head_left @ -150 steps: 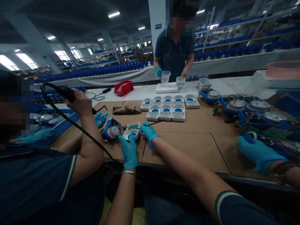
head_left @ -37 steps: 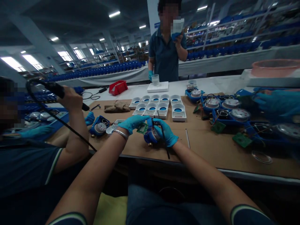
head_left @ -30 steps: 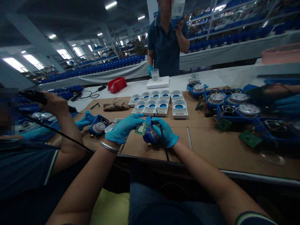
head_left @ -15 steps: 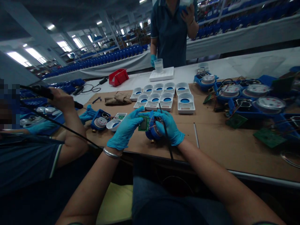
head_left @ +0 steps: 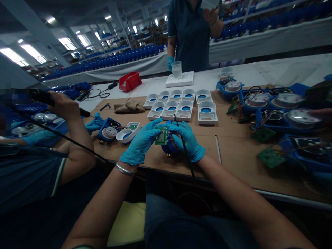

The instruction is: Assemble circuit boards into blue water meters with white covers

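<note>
Room: a large, dim hall with windows [head_left: 11, 57] at the left; blue units [head_left: 103, 65] stand in long rows behind. The surface [head_left: 228, 145] carries white sheeting at the far side and brown cardboard at the near side. A person [head_left: 190, 38] stands across it, with a gloved hand at a clear cup [head_left: 176, 69] by a white slab [head_left: 181, 80]. A second person, at the left, holds a black tool [head_left: 45, 97].

On the surface: a group of blue meters [head_left: 258, 100] at the right, some with loose wires; a red bin [head_left: 131, 81] beyond a crumpled cloth [head_left: 129, 107]; nine white cases [head_left: 169, 116] in two rows, centre.

The meter in hand [head_left: 168, 148] sits between the hands near the front edge; contact with the surface is unclear. The left hand [head_left: 140, 145] is clamped on the edge of a green board [head_left: 162, 136], just beside that meter. The right hand [head_left: 189, 140] is closed around a dark rod [head_left: 184, 147], its fingers against the meter.

Step in hand, as judged: positioning the board at the meter. The next move calls for a steady pinch and no strain on the wires.
</note>
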{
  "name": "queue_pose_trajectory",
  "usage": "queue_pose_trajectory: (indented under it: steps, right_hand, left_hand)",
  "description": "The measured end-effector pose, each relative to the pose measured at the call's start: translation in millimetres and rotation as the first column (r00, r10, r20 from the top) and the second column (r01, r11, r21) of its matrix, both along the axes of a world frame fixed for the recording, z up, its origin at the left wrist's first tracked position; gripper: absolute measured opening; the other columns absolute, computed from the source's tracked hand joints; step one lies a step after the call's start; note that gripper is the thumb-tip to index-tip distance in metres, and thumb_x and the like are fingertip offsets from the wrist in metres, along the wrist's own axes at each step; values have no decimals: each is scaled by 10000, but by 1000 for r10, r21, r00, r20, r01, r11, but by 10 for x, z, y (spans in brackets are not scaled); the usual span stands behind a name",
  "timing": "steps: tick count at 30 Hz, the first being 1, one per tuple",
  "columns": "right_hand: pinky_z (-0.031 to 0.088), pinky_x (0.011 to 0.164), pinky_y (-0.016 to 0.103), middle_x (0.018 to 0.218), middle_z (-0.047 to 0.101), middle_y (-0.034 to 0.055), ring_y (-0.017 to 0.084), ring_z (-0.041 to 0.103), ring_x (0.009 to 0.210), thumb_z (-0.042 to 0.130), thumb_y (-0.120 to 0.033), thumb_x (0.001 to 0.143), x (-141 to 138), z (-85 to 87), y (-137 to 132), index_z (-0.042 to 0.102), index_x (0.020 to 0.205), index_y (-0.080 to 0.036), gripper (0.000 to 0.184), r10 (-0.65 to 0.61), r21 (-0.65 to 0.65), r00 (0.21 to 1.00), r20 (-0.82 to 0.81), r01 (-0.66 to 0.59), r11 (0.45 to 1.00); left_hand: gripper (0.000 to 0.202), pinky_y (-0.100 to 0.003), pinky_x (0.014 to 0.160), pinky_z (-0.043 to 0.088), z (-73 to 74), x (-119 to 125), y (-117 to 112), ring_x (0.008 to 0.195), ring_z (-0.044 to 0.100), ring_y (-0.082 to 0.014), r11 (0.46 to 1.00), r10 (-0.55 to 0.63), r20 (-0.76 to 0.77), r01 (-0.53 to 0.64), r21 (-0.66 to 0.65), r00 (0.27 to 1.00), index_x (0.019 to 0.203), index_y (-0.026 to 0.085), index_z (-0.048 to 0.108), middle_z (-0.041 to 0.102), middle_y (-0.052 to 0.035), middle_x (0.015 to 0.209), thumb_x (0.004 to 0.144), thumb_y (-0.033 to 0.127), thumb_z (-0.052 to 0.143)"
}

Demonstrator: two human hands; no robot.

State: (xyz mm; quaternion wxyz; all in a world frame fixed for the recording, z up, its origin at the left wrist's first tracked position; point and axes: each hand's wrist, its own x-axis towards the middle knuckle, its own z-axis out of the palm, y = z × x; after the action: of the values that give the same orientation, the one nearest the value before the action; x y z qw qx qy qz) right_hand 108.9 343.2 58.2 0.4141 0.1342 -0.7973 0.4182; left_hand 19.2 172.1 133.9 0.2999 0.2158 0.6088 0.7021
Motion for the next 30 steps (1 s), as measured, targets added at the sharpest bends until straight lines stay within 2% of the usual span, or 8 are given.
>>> queue_pose_trajectory:
  steps: [9, 14, 18, 24, 30]
  right_hand:
    - [325, 1122, 505, 1316, 636, 67, 271, 553, 1249, 529, -351, 909, 6, -45, -36, 654, 1175, -245, 312, -19, 32, 997, 80, 16, 999]
    - [360, 1104, 484, 1332, 623, 64, 267, 544, 1264, 519, -390, 925, -9, -35, -47, 635, 1212, -251, 339, 31, 43, 998, 48, -33, 999]
    - [379, 1090, 480, 1328, 623, 65, 267, 552, 1250, 525, -393, 933, -7, -22, -58, 614, 1243, -259, 349, 51, 48, 998, 31, -52, 997]
    - [377, 1087, 490, 1338, 618, 54, 274, 554, 1247, 559, -385, 932, -16, -51, -69, 606, 1258, -285, 344, 70, 66, 995, 65, -75, 995]
    - [369, 1086, 483, 1306, 640, 55, 256, 580, 1209, 575, -357, 936, -54, -97, -73, 622, 1206, -285, 284, 61, 78, 997, 57, -65, 995]
  left_hand:
    - [477, -393, 1113, 432, -144, -50, -36, 1224, 597, -241, 997, 34, 168, -45, 59, 985, 1245, 127, 622, 596, -136, 1364, 777, 50, 679]
    - [441, -394, 1076, 478, -160, -16, -60, 1218, 602, -248, 999, 25, 238, -35, 35, 971, 1233, 148, 632, 613, -112, 1349, 800, 76, 666]
    - [423, -369, 1099, 461, -209, -1, -103, 1244, 588, -234, 996, 28, 286, -51, 73, 958, 1230, 154, 635, 618, -105, 1348, 811, 104, 662]
    - [324, -365, 1149, 409, -270, 39, -139, 1330, 517, -239, 986, 8, 290, -55, 155, 957, 1141, 148, 680, 611, -99, 1366, 828, 101, 613]
    - [273, -361, 1158, 398, -283, 86, -152, 1312, 535, -235, 978, 35, 289, -91, 185, 957, 1058, 149, 710, 653, -85, 1307, 823, 80, 589]
